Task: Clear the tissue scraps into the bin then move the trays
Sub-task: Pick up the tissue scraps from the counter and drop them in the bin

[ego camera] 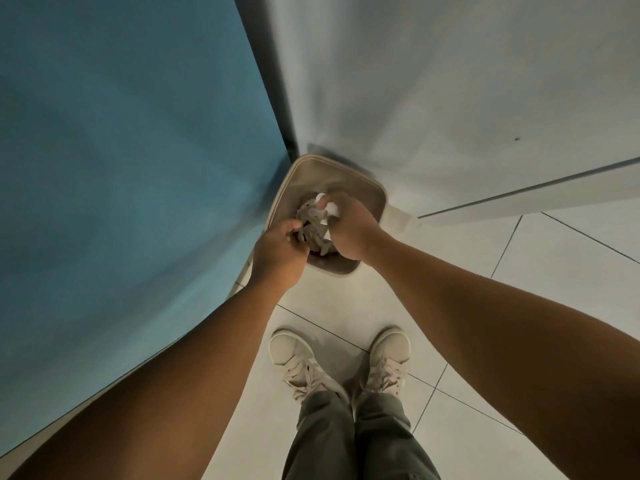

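The beige bin (341,172) stands on the tiled floor (349,299), at its far corner where the blue wall (121,150) meets the white wall (433,81). Both grips are over the bin's open mouth. The left grip (277,252) has its fingers curled into a wad of tissue scraps (311,220), and the right grip (351,228) pinches more of them (a few bright white bits show at its fingertips). Pale shoes (294,355) stand near the bin.
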The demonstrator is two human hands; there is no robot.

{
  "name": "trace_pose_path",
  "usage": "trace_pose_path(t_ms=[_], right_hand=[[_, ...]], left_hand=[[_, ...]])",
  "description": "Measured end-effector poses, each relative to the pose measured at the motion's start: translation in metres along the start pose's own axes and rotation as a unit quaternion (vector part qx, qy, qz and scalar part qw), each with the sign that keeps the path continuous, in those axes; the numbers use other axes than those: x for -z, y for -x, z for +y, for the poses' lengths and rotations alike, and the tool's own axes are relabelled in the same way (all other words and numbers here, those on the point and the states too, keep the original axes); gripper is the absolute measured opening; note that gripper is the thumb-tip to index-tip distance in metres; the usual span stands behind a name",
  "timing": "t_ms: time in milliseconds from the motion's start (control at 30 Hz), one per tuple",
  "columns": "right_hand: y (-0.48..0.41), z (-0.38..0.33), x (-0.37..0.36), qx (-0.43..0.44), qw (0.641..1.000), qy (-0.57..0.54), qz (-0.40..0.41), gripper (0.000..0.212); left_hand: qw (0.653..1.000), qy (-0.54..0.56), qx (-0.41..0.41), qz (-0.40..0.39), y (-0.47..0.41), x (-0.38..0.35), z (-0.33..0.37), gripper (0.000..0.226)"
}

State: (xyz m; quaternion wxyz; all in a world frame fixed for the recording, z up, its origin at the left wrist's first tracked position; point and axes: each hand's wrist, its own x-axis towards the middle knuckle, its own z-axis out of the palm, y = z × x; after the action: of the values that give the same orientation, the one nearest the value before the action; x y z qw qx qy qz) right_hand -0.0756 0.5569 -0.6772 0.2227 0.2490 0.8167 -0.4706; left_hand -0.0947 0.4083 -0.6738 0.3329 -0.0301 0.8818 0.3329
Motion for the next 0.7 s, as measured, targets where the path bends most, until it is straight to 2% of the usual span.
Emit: trace_pose_path(t_ms=[133,233,433,600,700], right_hand=[[-0.023,0.015,-0.016,-0.019,0.997,0.057,-0.04,0.053],[-0.022,0.024,-0.014,-0.022,0.995,0.099,-0.026,0.065],[0.023,0.01,0.019,-0.027,0.997,0.067,0.034,0.045],[0.097,-0.036,0.067,-0.029,0.997,0.061,0.05,0.045],[0.148,-0.08,0.099,0.011,0.997,0.04,0.068,0.043]], left_hand=[[1.0,-0.017,-0.018,0.005,-0.007,0.008,-0.009,0.04],[1.0,-0.017,-0.02,0.011,-0.011,0.014,-0.011,0.042],[1.0,-0.009,-0.019,0.016,0.012,0.03,0.01,0.044],[0.997,-0.039,-0.059,0.031,0.073,0.065,0.063,0.046],[0.994,-0.051,-0.095,0.037,0.122,0.097,0.109,0.048]])
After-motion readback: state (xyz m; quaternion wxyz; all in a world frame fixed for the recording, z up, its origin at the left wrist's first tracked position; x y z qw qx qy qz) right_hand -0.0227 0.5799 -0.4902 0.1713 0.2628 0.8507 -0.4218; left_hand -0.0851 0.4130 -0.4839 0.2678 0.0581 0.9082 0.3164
